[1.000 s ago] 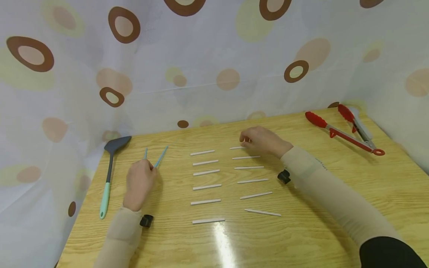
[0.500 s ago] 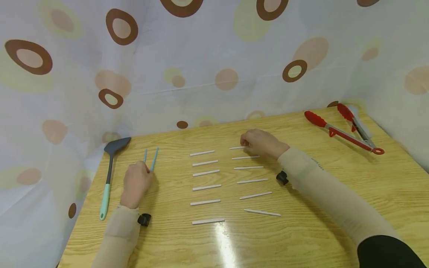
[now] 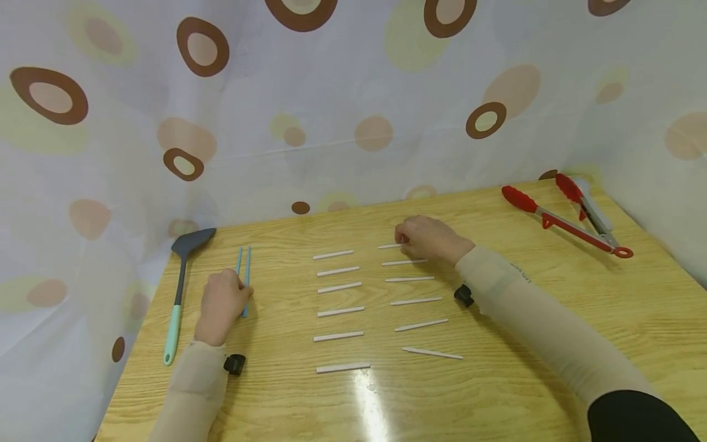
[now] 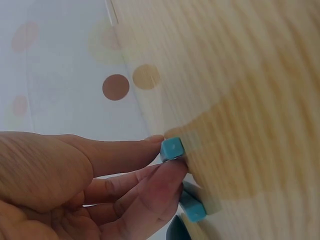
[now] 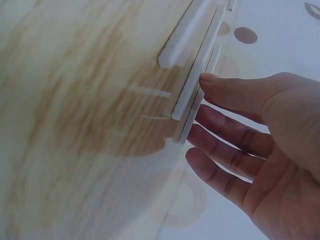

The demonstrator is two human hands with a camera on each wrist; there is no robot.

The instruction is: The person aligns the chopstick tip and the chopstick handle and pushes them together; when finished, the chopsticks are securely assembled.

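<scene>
- We find the left hand [image 3: 221,304] with thumb and forefinger closed in a pinch on the right blue stick [image 3: 247,270], the other fingers bent in behind it. A fingertip hold of this kind suits a slim, square-sided stick, in our judgement, as it lets the angle be set finely.
- The left blue stick [image 3: 239,259] runs beside it, nearly parallel and a narrow gap apart; it appears to rest on the table [image 3: 287,405]. We take the matching direction as deliberate pairing.
- The right hand [image 3: 428,236] is partly bent, thumb and fingertips at the far white stick [image 3: 389,247] of the right column. We cannot tell whether it grips that stick or merely touches it.
- The left column holds six white sticks [image 3: 340,311], roughly level and spaced apart; the right column also counts six. The spacing, we judge, keeps each one easy to pick singly. The near white stick [image 3: 432,353] on the right slants against its neighbours.
- The spatula [image 3: 180,279] lies at the left edge and the spread tongs [image 3: 577,232] at the far right, both well apart from the columns, presumably to leave working room.
- Containers: we note none in any view; the loose items lie directly on the tabletop.
</scene>
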